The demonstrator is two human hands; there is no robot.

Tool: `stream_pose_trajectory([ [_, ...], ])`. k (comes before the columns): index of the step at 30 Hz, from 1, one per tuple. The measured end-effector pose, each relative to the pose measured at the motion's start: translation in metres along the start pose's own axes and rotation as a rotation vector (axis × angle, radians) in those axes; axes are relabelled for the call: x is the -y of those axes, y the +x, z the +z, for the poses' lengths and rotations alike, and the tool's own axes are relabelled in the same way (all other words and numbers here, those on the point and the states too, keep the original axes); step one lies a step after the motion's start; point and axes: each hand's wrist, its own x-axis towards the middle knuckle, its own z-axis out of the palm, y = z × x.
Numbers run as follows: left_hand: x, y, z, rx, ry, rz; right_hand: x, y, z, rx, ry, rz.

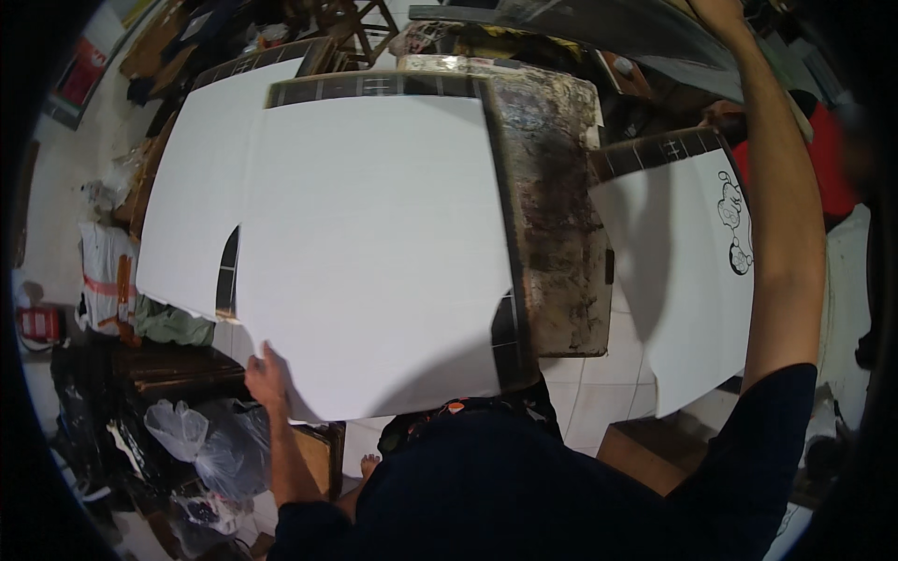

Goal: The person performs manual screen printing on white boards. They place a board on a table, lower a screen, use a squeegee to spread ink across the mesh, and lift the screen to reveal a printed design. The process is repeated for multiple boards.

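Note:
A large white cloth piece (374, 234) lies flat on a dark board (374, 86), whose edge bears light marks. My left hand (268, 376) is at the cloth's lower left edge, fingers closed on the border. Up at the far right, my right arm reaches to a tilted dark grey framed panel (645, 47). My right hand (718, 14) is closed at its edge, with the fingertips partly cut off by the picture's rim. Another white cloth piece (192, 187) lies at left, partly under the middle one. A third white cloth piece (697, 271) at right carries a black line drawing.
A stained, worn board (557, 206) stands between the middle and right pieces. Clear plastic bags (210, 439) and a white sack (105, 271) crowd the left. A cardboard box (650, 453) rests on the tiled floor (599, 397). A wooden stool (365, 28) stands at the back.

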Motion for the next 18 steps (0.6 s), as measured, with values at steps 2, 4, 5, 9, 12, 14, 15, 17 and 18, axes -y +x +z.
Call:
stream_pose_trajectory([
  [2, -0.032, -0.016, 0.028, 0.215, -0.231, 0.149, -0.006, 0.006, 0.001, 0.020, 0.001, -0.023],
  [4, -0.062, -0.022, 0.054, 0.381, -0.323, 0.195, -0.008, 0.011, 0.003, -0.008, -0.005, -0.038],
  [5, -0.078, -0.025, 0.070, 0.404, -0.299, 0.210, -0.008, 0.013, 0.004, -0.019, -0.007, -0.046],
  [9, -0.120, -0.028, 0.105, 0.508, -0.100, 0.216, -0.007, 0.019, 0.003, -0.030, -0.007, -0.049],
  [12, -0.133, -0.035, 0.107, 0.567, -0.066, 0.204, -0.008, 0.024, -0.001, -0.003, 0.001, -0.031],
  [14, -0.139, -0.039, 0.102, 0.571, -0.076, 0.189, -0.010, 0.029, -0.003, 0.010, 0.006, -0.025],
  [15, -0.143, -0.040, 0.100, 0.574, -0.071, 0.179, -0.011, 0.032, -0.004, 0.013, 0.012, -0.023],
  [17, -0.151, -0.039, 0.098, 0.560, -0.057, 0.164, -0.013, 0.040, -0.003, 0.020, 0.024, -0.022],
  [18, -0.156, -0.035, 0.100, 0.567, -0.079, 0.169, -0.015, 0.043, -0.002, -0.007, 0.047, -0.041],
])
